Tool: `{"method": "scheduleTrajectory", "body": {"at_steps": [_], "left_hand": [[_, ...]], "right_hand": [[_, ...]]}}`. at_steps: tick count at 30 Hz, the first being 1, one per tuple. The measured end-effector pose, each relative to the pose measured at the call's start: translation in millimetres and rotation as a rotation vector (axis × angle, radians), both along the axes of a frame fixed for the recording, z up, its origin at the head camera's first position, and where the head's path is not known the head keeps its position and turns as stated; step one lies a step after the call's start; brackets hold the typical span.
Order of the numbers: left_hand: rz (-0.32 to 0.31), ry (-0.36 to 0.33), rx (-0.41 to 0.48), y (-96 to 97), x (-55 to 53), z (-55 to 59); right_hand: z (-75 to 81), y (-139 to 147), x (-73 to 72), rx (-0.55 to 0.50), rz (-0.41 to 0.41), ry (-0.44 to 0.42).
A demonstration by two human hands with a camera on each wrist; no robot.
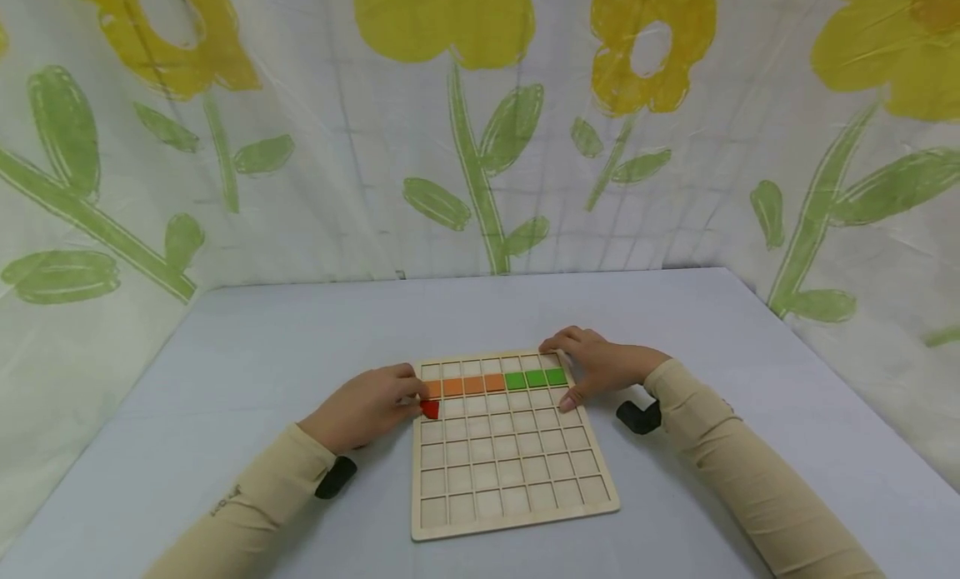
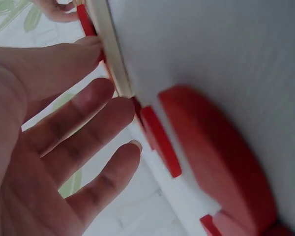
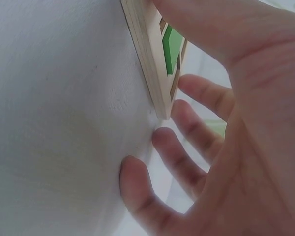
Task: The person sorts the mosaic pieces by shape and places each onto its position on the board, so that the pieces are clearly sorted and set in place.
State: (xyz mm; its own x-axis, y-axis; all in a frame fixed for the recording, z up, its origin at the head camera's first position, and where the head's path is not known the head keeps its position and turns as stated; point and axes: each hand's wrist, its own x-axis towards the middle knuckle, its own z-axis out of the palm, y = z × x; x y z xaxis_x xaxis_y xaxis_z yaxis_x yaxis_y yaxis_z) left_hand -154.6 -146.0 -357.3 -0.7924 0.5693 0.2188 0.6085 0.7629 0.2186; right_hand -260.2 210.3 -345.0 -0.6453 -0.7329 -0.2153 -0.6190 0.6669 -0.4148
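A person has a wooden grid board (image 1: 495,450) lying flat on the white counter (image 1: 285,354), well in from the counter's far edge and from both its sides. At the board's left edge, near its far left corner, the left hand (image 1: 367,408) has its grip together on a small red tile (image 1: 430,409), which looks pinched between thumb and forefinger. The tile sits right at the tips, partly covered by them, at the first square of the third row from the board's far edge; I can't tell whether it lies flat there. That hand's other fingers are spread. The right hand (image 1: 603,364) spans the board's far right corner, grip apart, thumb on the right edge and fingertips by the far edge. Between the two hands, the second row carries orange tiles (image 1: 462,386) from the left edge, then green tiles (image 1: 536,379) over to the right edge. On the counter beside the board, near the left hand's little finger, lie a big rounded red block (image 2: 216,152) and a smaller red piece (image 2: 162,142)
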Motion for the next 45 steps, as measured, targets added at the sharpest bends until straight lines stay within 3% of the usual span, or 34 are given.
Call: {"method": "scheduleTrajectory", "body": {"at_steps": [8,16,20,23,26,31,34,39,45], "left_hand": [[0.006,0.061,0.01,2.4,2.0,-2.8],[0.027,0.039,0.009,3.5,2.2,-2.3],[0.005,0.053,0.015,2.7,-0.3,0.7],[-0.003,0.047,0.04,-0.2,-2.8,12.9],[0.02,0.047,0.087,-7.4,-3.5,35.5],[0.039,0.157,0.183,-24.0,-5.5,75.0],[0.039,0.183,0.221,-29.7,-5.9,90.4],[0.042,0.039,0.179,-30.2,-4.1,97.1],[0.0,-0.145,0.061,-22.9,-17.0,78.9]], "right_hand": [[1.8,-1,0.7,0.005,0.004,0.011],[1.2,0,0.5,0.01,-0.009,0.011],[1.3,2,-1.1,0.011,-0.004,0.012],[2.2,3,-2.5,0.017,0.001,0.02],[3.5,2,-3.7,0.023,0.002,0.017],[1.7,-3,-5.5,0.02,0.002,-0.014],[-2.7,-7,-6.7,0.026,0.012,-0.015],[-8.9,-8,-8.1,0.028,0.016,-0.011],[-8.3,0,-5.3,0.018,-0.023,-0.005]]}}
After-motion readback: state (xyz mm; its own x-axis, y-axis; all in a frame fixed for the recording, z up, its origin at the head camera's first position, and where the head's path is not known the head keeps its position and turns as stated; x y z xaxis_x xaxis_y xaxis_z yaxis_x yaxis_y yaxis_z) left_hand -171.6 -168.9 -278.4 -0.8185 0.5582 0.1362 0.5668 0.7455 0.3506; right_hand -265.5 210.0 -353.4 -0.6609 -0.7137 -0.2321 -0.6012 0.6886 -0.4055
